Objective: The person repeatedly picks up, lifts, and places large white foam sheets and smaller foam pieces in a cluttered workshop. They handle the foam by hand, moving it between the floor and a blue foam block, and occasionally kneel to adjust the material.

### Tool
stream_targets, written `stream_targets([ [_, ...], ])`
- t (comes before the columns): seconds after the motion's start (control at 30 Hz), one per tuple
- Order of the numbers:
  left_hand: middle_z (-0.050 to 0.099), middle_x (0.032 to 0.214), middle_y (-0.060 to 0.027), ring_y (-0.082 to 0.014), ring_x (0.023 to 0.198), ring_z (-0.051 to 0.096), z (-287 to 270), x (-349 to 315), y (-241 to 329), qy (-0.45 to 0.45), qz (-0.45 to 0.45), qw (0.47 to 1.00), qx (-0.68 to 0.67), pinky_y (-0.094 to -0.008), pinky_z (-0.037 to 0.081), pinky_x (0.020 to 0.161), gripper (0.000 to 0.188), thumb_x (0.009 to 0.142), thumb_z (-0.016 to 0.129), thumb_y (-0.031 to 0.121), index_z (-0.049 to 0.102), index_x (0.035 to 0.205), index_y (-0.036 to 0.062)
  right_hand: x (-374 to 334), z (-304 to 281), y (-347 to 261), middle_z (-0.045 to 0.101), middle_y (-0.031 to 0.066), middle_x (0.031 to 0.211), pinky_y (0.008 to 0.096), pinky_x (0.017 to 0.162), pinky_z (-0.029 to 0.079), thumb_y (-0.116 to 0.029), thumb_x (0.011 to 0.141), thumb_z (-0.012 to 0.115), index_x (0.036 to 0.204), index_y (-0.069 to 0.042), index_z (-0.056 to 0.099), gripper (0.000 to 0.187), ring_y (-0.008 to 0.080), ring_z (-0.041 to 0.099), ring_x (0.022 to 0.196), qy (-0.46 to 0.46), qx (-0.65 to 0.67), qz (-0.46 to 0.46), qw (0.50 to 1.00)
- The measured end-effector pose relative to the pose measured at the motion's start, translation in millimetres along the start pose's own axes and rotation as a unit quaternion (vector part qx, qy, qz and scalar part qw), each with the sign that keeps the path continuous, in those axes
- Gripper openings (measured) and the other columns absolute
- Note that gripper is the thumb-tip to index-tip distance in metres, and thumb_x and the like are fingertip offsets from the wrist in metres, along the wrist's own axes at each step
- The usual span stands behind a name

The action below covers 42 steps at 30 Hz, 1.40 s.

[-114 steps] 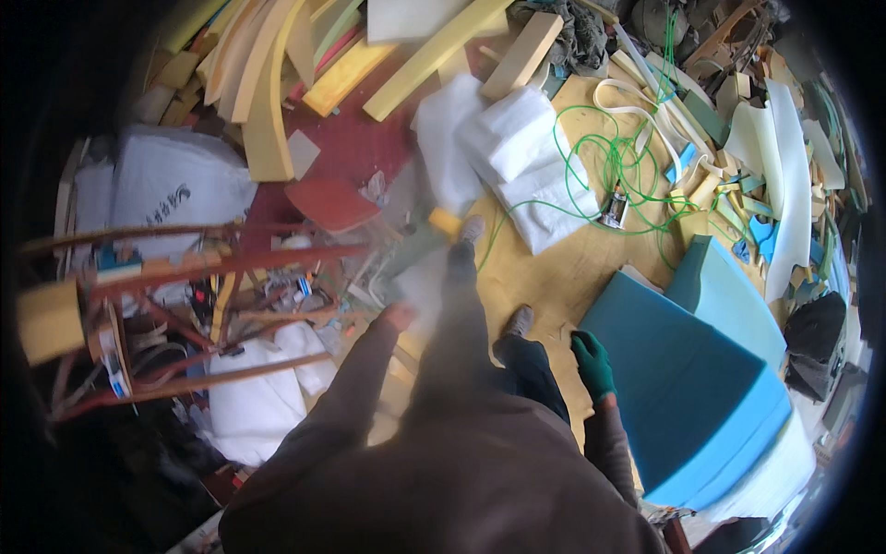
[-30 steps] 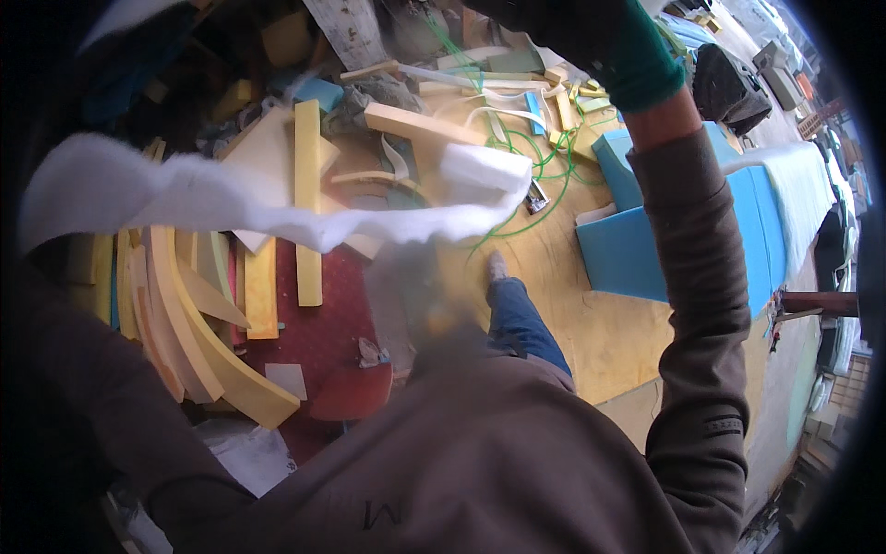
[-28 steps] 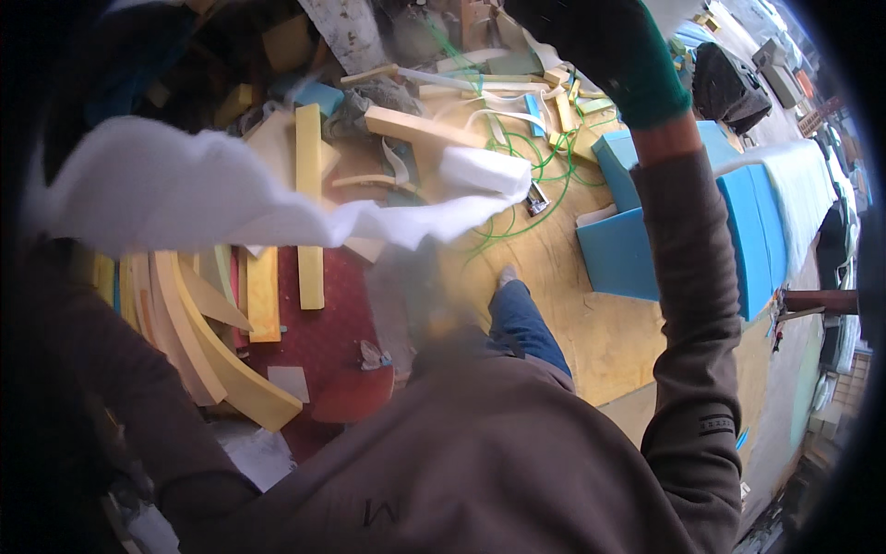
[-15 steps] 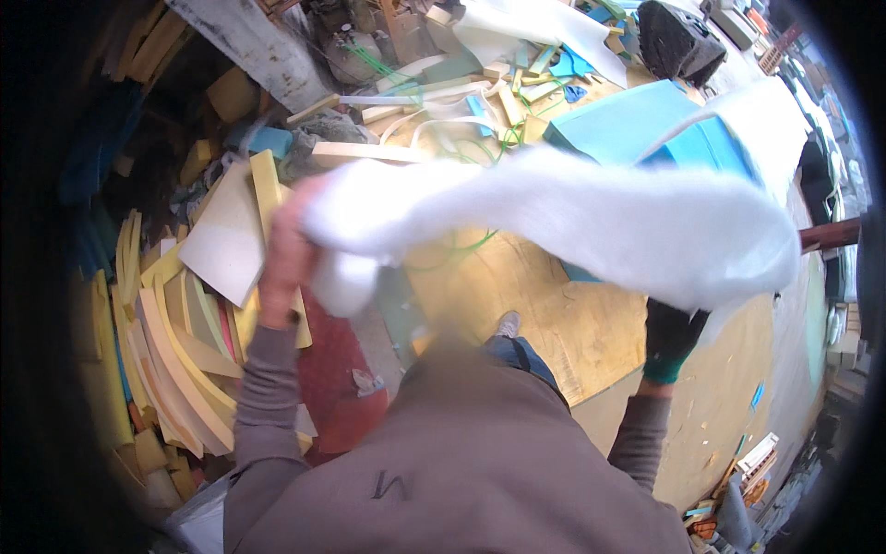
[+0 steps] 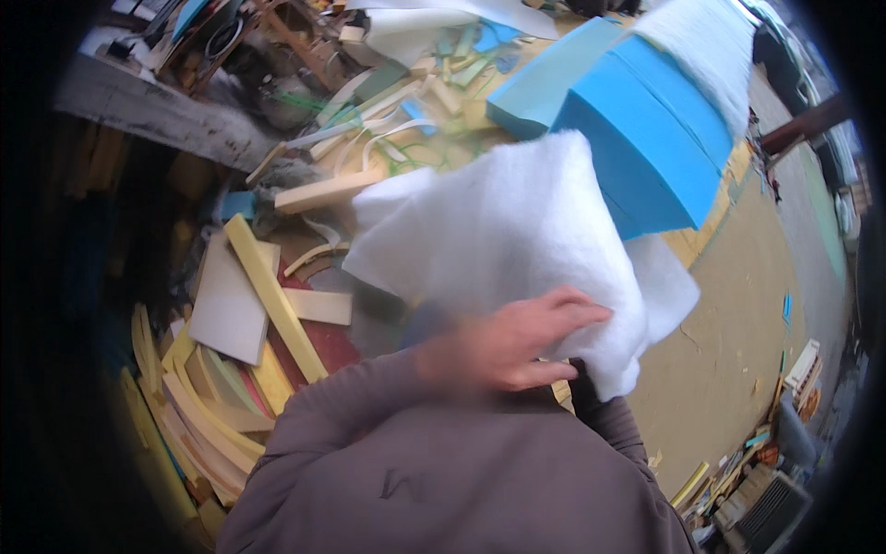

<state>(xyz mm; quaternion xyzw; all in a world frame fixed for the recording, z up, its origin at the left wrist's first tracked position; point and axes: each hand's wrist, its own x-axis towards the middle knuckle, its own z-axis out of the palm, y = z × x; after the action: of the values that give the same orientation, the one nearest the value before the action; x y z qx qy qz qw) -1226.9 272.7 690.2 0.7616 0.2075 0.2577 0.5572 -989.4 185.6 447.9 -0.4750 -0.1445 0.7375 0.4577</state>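
Observation:
A folded sheet of fluffy white wadding hangs in front of my body, its near edge bunched on the right. My bare left hand reaches across to the right and lies against this near edge, fingers stretched out and thumb apart. Below the bunched edge, my black-gloved right hand holds the wadding from underneath; most of its fingers are hidden by the sheet and the left hand. Another flap of wadding hangs out on the right side.
Large blue foam blocks stand ahead to the right, with a white fluffy sheet over their far end. Foam strips and curved offcuts pile up at the left. A dark red bar juts in at the right.
The wadding has gone from stretched wide between both hands to folded together in front of me. My left hand has swung right across my body to its near edge, beside the right hand.

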Motion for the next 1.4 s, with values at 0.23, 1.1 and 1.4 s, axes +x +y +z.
stream_targets([
  [0.23,0.074,0.122,-0.0183,-0.0355,0.115,0.070,-67.9,-63.1,-34.5,-0.028,-0.218,0.976,-0.001,-0.0448,0.055,0.097,0.035,0.099,0.073,0.018,0.071,0.129,0.0006,-3.1,36.8,-5.9,0.064,0.0181,0.148,0.0478,0.116,0.047,-0.050,0.103,0.070,0.151,-0.004,0.060,0.067,0.0304,0.061,0.135,0.072,-0.046,-0.060,0.995],
  [1.1,0.069,0.142,-0.0157,-0.0296,0.125,0.067,-290.3,-55.9,-148.9,-0.085,0.000,0.996,0.015,-0.0431,0.054,0.102,0.049,0.111,0.056,0.038,0.064,0.143,0.0027,-32.0,195.0,96.0,0.074,0.0143,0.131,0.0398,0.107,0.055,-0.029,0.106,0.072,0.140,0.000,0.068,0.045,0.0236,0.070,0.120,0.120,-0.248,-0.066,0.959],
  [1.4,0.070,0.141,-0.0154,-0.0290,0.123,0.068,-327.0,-13.1,-7.3,-0.201,0.163,0.962,0.090,-0.0423,0.055,0.100,0.048,0.110,0.056,0.037,0.064,0.143,0.0030,-96.2,242.9,-84.1,0.072,0.0206,0.138,0.0438,0.117,0.048,-0.021,0.110,0.053,0.141,0.010,0.065,0.045,0.0301,0.069,0.129,-0.030,-0.304,-0.212,0.928],
])
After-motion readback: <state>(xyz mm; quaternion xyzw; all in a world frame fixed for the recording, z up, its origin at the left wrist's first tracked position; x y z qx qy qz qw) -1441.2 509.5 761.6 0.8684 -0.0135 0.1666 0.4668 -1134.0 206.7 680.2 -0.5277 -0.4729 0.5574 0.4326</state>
